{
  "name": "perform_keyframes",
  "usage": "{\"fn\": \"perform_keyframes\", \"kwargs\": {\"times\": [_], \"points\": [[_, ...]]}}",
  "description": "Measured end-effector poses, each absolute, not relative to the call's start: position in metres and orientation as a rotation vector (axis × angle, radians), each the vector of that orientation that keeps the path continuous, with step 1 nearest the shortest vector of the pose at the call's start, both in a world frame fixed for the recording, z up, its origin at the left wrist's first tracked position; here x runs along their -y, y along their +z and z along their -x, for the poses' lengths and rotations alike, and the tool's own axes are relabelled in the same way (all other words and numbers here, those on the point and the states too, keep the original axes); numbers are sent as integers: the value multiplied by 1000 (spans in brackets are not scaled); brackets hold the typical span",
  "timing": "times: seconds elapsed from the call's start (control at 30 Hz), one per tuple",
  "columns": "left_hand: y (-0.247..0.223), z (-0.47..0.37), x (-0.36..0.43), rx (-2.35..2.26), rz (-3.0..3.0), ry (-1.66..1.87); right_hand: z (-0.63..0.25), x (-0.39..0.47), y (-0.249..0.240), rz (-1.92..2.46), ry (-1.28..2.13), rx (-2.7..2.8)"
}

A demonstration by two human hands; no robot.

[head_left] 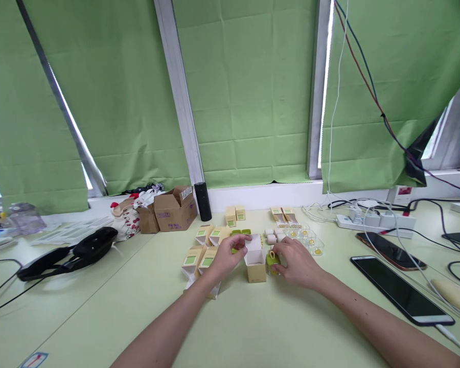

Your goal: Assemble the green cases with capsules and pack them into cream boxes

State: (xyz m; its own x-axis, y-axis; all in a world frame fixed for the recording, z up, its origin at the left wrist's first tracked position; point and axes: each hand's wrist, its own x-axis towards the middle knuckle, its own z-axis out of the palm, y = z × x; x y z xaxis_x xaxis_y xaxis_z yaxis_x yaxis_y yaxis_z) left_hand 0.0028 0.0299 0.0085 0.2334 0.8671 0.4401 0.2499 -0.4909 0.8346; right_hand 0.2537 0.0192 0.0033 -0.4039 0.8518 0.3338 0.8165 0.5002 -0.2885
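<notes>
A small open kraft box (256, 272) stands upright on the table between my hands, its white inner flap raised. My left hand (231, 254) is at the box's left side, fingers curled near the flap; whether they grip it is hard to tell. My right hand (294, 261) is closed on a small green-capped jar (272, 259) just right of the box. Left of my left hand stand several kraft boxes with green labels (190, 259). Behind my hands are green lids (240, 232), white cylindrical pieces (271, 238) and clear cups with yellow centres (317, 250).
Two small closed boxes (235, 213) and two open ones (285, 216) stand farther back. A cardboard carton (175, 209) and black cylinder (203, 202) are by the wall. A black pouch (94, 246) lies left; phones (402, 290), cables and a power strip (375, 222) lie right.
</notes>
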Motion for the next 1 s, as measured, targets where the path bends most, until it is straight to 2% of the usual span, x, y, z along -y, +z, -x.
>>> {"fn": "perform_keyframes", "kwargs": {"times": [0.73,1.0], "points": [[3,1,-37,-1011,-1645,1178,-255,-20,0,1343,50,2345],[2,2,-36,-1012,-1639,1188,-267,-33,-2,1234,98,1882]]}}
